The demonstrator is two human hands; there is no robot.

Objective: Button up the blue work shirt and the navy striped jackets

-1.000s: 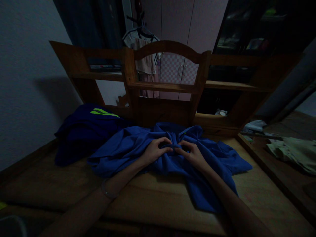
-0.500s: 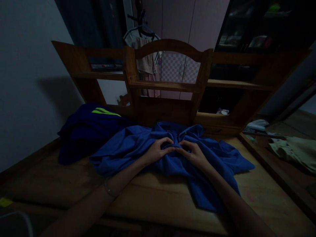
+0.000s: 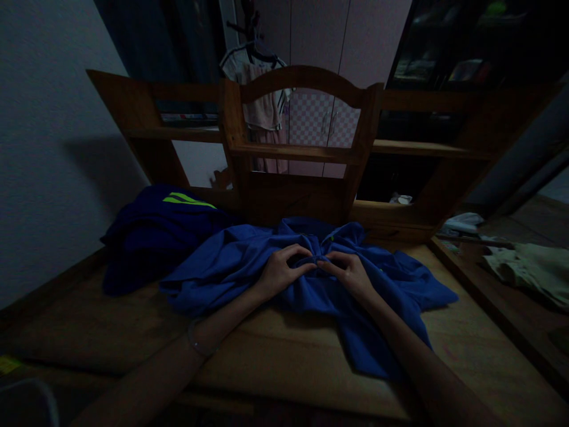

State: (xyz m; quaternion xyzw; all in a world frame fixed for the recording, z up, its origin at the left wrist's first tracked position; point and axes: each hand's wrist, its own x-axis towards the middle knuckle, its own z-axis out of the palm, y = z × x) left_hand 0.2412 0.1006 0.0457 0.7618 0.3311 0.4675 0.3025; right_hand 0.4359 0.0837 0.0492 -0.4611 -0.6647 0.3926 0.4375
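A blue shirt-like garment [image 3: 231, 255] lies crumpled across the wooden desk [image 3: 284, 362], one sleeve hanging toward the front. My left hand [image 3: 281, 271] pinches a fold at its middle between thumb and fingers. Opposite it, my right hand [image 3: 351, 274] pinches the same spot, the fingertips of both hands almost touching. Whether a button or only cloth is between them is too dark and small to tell. A bracelet [image 3: 200, 339] circles my left wrist.
A dark blue garment with yellow-green stripes [image 3: 160, 237] is heaped at the left by the wall. Behind the desk top rises a wooden shelf frame [image 3: 302, 155]. Pale folded cloth [image 3: 531, 270] lies on a surface at the right. Clothes hang on a rack [image 3: 262, 101] beyond.
Both hands stay at the same fold of the blue garment. The right fingers have shifted slightly, and the view has moved a little.
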